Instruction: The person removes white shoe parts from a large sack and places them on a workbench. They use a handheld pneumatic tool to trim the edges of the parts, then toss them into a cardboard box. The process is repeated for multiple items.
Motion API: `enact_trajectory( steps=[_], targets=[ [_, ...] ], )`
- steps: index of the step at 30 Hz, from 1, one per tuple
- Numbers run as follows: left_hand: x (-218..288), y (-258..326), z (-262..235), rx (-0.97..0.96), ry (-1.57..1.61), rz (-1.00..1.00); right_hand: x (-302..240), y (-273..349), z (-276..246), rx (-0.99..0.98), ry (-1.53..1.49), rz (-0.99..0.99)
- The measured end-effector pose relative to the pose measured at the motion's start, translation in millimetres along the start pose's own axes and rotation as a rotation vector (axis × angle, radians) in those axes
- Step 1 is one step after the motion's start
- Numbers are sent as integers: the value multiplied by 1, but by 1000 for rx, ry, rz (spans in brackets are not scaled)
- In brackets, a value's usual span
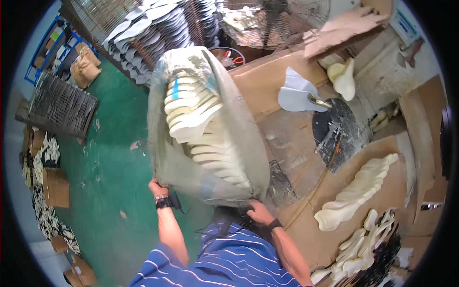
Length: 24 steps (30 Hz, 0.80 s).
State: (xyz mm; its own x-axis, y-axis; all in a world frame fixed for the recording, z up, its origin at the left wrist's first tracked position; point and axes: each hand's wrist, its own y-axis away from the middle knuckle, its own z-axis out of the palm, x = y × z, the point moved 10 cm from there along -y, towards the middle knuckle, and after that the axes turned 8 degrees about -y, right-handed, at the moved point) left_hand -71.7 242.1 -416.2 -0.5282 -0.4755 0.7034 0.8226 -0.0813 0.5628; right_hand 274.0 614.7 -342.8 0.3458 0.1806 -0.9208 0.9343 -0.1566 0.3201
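A large cloudy plastic bag [246,129] hangs in front of me, its upper part at the edge of the workbench. Through its open side show several cream foam pads [191,115], curved like bicycle seats and stacked in rows. My left hand [157,187] grips the bag's lower left corner, fingers closed on the plastic. At the lower right edge, my right hand [259,213] is closed on the same bag, its fingertips partly hidden. A strip of blue tape shows near the top of the stack.
On the cardboard-covered bench [296,229] at right lie a row of cream pads [356,191], grey cut sheets [299,93] and a black stained plate [337,136]. A wire fan [275,19] and stacked grey sheets [148,28] stand behind. Cardboard boxes [56,187] line the green floor's left side.
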Motion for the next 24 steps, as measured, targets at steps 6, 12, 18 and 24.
enact_trajectory(
  steps=[6,12,18,24],
  targets=[
    [-50,-100,-57,73,-1654,12,1,-62,57,-391,209,423],
    [26,-73,63,-53,-1983,222,-53,-32,4,-393,-139,271],
    [239,73,243,118,-1242,851,-141,-59,-57,-13,-348,377],
    [186,-12,356,-211,-1314,884,-187,-242,3,145,-939,233]
  ],
)
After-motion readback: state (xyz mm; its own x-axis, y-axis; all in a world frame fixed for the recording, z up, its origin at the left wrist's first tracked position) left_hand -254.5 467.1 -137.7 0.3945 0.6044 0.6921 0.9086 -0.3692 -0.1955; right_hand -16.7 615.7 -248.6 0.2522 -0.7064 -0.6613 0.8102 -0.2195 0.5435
